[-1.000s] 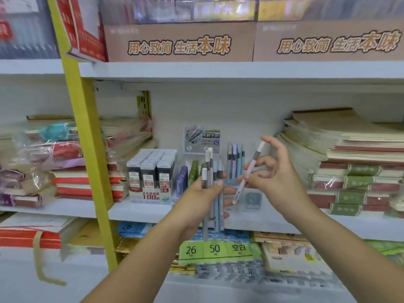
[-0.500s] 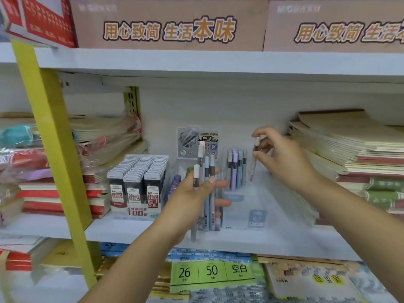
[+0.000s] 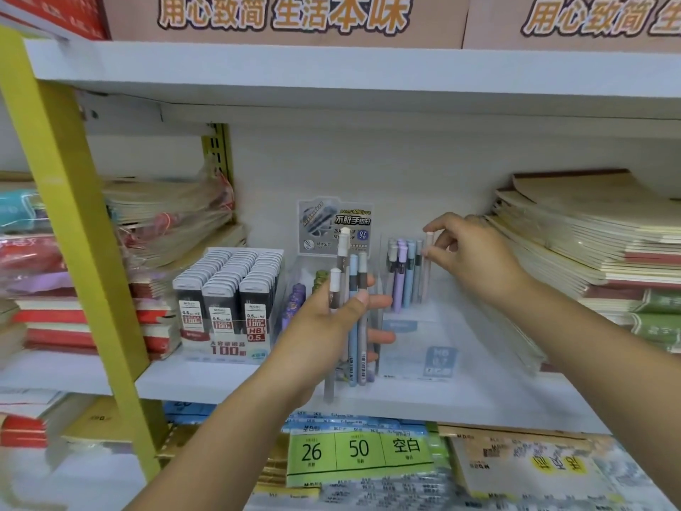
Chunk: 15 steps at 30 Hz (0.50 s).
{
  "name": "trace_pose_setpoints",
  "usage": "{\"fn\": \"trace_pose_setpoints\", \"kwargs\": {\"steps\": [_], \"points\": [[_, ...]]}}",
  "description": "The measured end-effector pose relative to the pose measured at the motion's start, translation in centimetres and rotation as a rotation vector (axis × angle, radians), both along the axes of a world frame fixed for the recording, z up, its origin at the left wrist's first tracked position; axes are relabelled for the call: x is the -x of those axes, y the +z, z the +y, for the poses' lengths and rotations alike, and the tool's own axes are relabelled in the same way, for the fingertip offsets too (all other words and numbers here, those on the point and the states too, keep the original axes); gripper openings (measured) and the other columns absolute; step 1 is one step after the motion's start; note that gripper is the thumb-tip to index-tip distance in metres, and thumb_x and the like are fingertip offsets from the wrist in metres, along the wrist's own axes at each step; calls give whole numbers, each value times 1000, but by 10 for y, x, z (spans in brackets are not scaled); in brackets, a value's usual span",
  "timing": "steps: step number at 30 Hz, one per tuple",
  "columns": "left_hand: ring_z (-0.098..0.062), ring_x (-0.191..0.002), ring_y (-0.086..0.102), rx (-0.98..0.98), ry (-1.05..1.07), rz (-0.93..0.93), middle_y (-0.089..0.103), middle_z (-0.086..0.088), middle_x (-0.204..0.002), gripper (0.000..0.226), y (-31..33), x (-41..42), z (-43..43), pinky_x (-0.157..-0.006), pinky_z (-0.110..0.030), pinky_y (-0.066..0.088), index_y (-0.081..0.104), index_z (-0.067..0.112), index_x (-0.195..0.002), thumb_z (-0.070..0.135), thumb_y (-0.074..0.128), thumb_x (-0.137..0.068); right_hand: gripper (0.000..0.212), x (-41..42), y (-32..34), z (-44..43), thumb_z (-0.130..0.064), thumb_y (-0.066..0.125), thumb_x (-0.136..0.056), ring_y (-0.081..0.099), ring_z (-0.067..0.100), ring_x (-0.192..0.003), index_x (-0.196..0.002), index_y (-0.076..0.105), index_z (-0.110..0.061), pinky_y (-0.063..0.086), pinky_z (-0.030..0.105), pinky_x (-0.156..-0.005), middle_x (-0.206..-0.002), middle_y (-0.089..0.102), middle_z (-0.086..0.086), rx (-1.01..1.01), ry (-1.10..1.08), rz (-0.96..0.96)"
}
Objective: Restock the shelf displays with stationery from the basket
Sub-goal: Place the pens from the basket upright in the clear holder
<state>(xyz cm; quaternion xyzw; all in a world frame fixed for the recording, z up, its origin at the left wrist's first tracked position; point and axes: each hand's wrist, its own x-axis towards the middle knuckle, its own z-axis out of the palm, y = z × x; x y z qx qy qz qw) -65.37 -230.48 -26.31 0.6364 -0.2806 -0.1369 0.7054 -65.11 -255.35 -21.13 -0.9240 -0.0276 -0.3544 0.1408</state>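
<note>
At shelf (image 3: 221, 381), left hand (image 3: 324, 326) gripped pen bundle (image 3: 352, 289), right hand (image 3: 475, 252) pinched single pen (image 3: 427, 267) upright beside racked pens (image 3: 401, 274).

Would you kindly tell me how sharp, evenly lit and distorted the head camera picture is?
Head view: soft, even light, no hard shadows; the wide lens bends the white upper shelf and tilts the yellow metal post; the left hand gripping pastel pens is fairly sharp; the right hand pinching a pale pen and the plastic-wrapped notebooks at left look soft.
</note>
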Motion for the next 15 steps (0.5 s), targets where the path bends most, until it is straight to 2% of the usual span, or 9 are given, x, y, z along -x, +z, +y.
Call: {"fn": "trace_pose_setpoints", "kwargs": {"steps": [3,6,8,12,15], "points": [[-21,-91,76,-3,-4,4,73,13,-114,21,0,0,0,-71,-36,62,54,33,-123,32,45,-104,23,-3,4,-1,-18,63,-90,50,9,-87,-114,66,-17,30,18,-68,-93,68,-2,-9,-18,5],[-22,-91,76,8,-13,29,73,13,-114,21,1,0,1,-69,-35,62,54,31,-124,31,46,-104,22,-2,7,0,-16,66,-89,57,12,-87,-111,66,-14,37,20,-72,-94,68,0,-96,-24,15],[-22,-91,76,9,-16,38,73,13,-114,22,1,1,1,-69,-34,62,53,31,-124,31,46,-104,20,1,7,1,-19,67,-88,55,16,-93,-107,67,-15,34,23,-72,-89,66,-3,-76,-50,-7],[-22,-92,75,6,-28,50,73,13,-115,23,1,2,2,-71,-37,62,56,30,-125,31,47,-104,15,3,6,0,-29,70,-85,45,23,-104,-97,73,-21,23,23,-75,-98,53,0,35,-154,-9],[-22,-94,75,14,-44,67,74,11,-114,22,2,3,3,-71,-37,61,59,29,-122,30,48,-103,18,6,11,2,-29,66,-89,45,26,-109,-104,73,-22,26,24,-79,-103,52,4,-12,-177,82]]}}
